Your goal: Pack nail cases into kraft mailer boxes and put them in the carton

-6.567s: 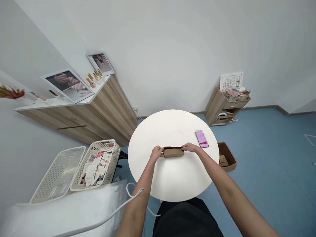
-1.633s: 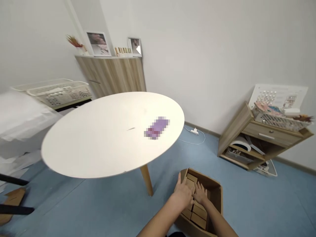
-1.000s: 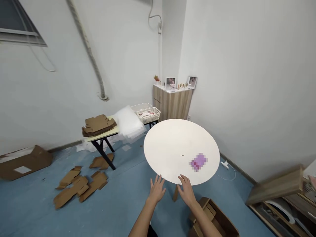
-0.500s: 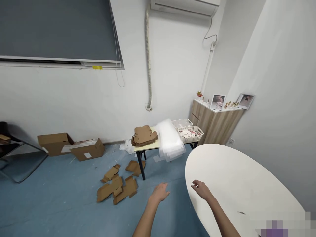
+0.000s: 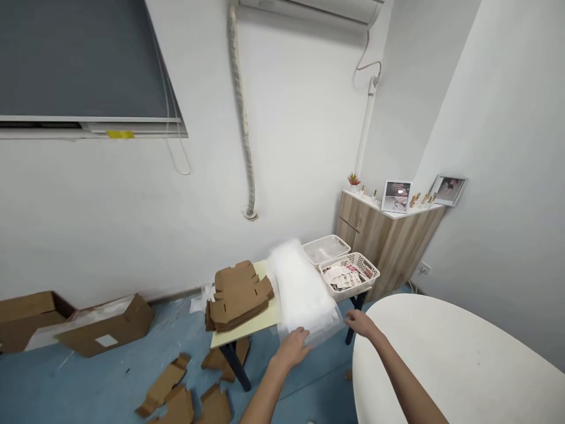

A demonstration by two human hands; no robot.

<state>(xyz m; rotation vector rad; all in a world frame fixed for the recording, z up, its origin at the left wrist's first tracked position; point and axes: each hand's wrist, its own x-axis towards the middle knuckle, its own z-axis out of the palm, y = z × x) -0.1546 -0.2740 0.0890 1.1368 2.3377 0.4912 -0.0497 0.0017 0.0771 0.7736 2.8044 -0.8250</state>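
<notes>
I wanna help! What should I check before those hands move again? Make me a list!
1. Left hand by the near edge of the white sheets: ok.
2. Right hand near the sheets' right corner: ok.
3. A sheet gripped by either hand: cannot tell.
4. Cardboard stack beside the sheets, not on top: ok.
5. Sheets wholly on the yellow tabletop: not ok, they hang over its near edge.
6. Floor free of loose cardboard pieces: not ok.

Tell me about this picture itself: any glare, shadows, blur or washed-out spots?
Head view: a bright glint on the left picture frame; head view: the white sheet stack looks washed out, its far edge blurry; head view: a soft shadow below the air conditioner.
</notes>
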